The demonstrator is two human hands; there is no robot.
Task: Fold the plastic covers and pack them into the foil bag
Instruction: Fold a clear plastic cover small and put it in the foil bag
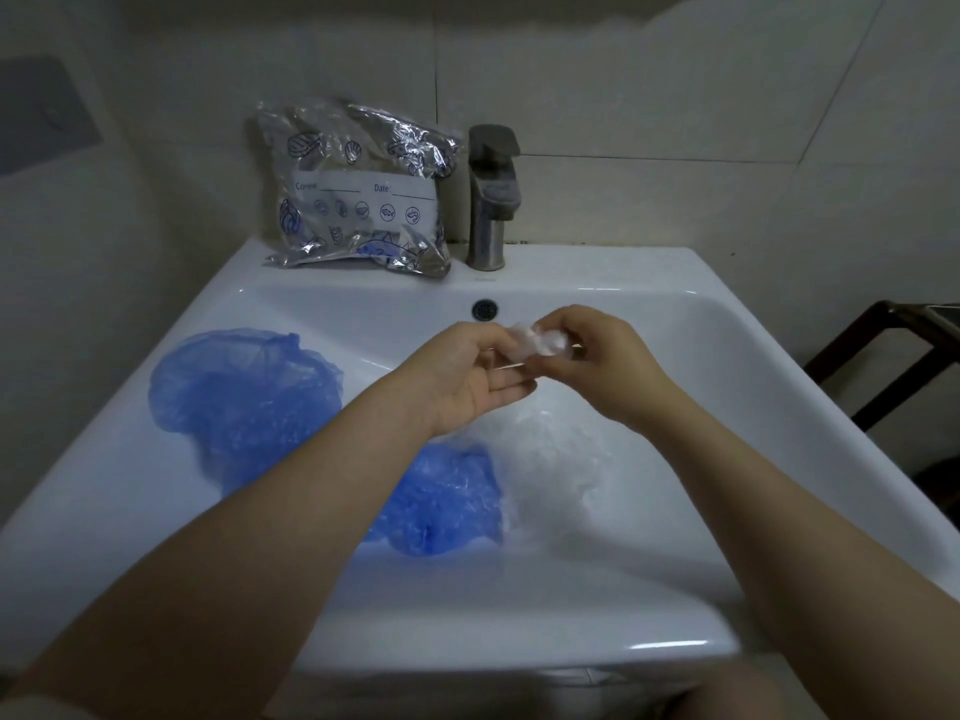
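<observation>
Two hands meet over the sink (779, 387) in my head view, both pinching one small folded clear cover (535, 343) held above the basin. Left hand (467, 379) grips its near edge between thumb and fingers, palm turned up; right hand (597, 363) has fingers curled round the far end. Foil bag (358, 189) stands upright on the back ledge, just beside the tap (491, 200). Large blue cover (244, 387) lies on the basin's left slope, second blue cover (447, 498) and a loose clear cover (556, 459) sit lower, under my forearms.
</observation>
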